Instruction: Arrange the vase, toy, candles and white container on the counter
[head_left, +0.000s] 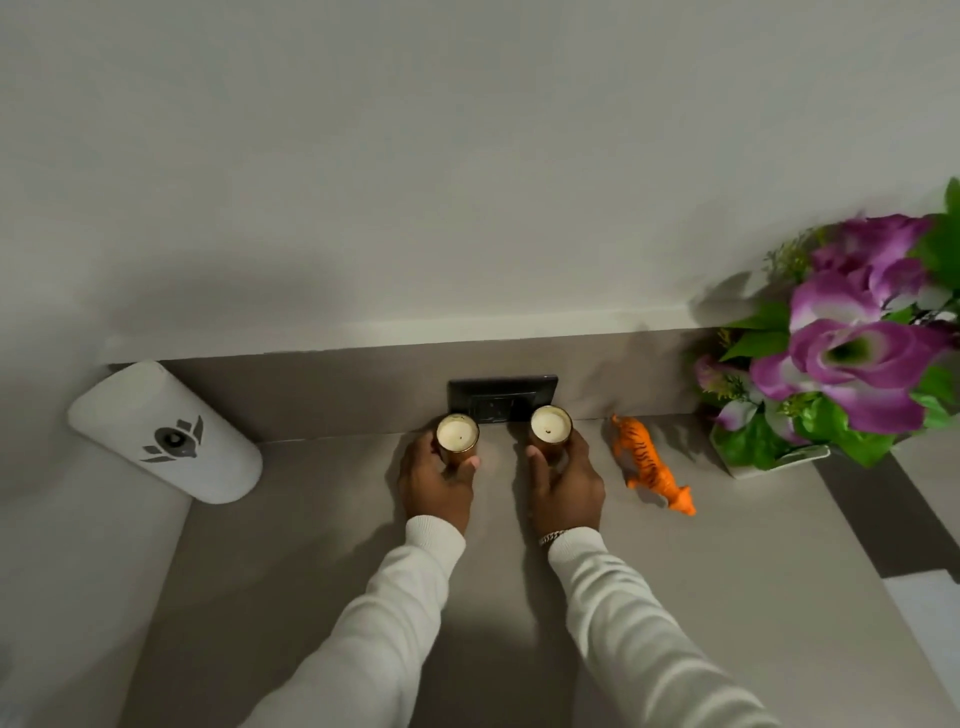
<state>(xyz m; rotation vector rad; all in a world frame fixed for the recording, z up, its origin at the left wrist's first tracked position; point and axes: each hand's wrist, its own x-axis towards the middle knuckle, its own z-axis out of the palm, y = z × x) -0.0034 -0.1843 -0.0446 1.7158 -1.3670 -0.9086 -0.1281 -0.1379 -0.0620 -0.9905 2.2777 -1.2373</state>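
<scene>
- Candles sit in your two hands: your left hand (435, 486) wraps around the left candle (457, 435), thumb on its near side and fingers curled round the far side.
- Your right hand (566, 483) grips the right candle (550, 425) the same way, closed round the amber glass, with a bracelet (551, 538) at the wrist.
- Both candles stand upright on the counter (311, 545), apart from each other, just in front of a dark wall socket (503, 397).
- Just right of your right hand, the orange toy tiger (649, 462) stands on the counter, untouched.
- Farther right, the vase (779, 460) of purple flowers (852, 353) stands near the wall.
- Well left of your left hand, the white container (166, 434) with a dark emblem stands in the corner; the wide lens makes it look tilted.
</scene>
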